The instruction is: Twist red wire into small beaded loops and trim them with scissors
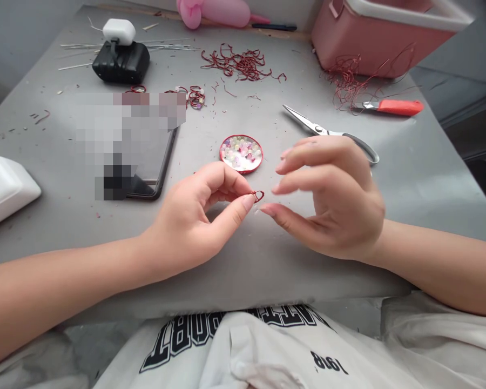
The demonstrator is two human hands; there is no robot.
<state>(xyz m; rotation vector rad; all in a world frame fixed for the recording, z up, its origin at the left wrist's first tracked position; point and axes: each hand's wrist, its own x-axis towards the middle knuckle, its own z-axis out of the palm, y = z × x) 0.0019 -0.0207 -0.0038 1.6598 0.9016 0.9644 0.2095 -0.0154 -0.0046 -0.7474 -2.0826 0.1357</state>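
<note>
Table edge (227,302), red loop (263,196), right hand (336,202) apart

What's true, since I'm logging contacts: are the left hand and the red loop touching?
Touching: the head view shows the left hand pinching the red loop between its fingertips.

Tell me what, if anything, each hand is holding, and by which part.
The left hand pinches a small dark red loop by its left end. The right hand is open, with nothing visible in its grasp.

Scissors (319,129) partly behind right hand (340,200)
</note>
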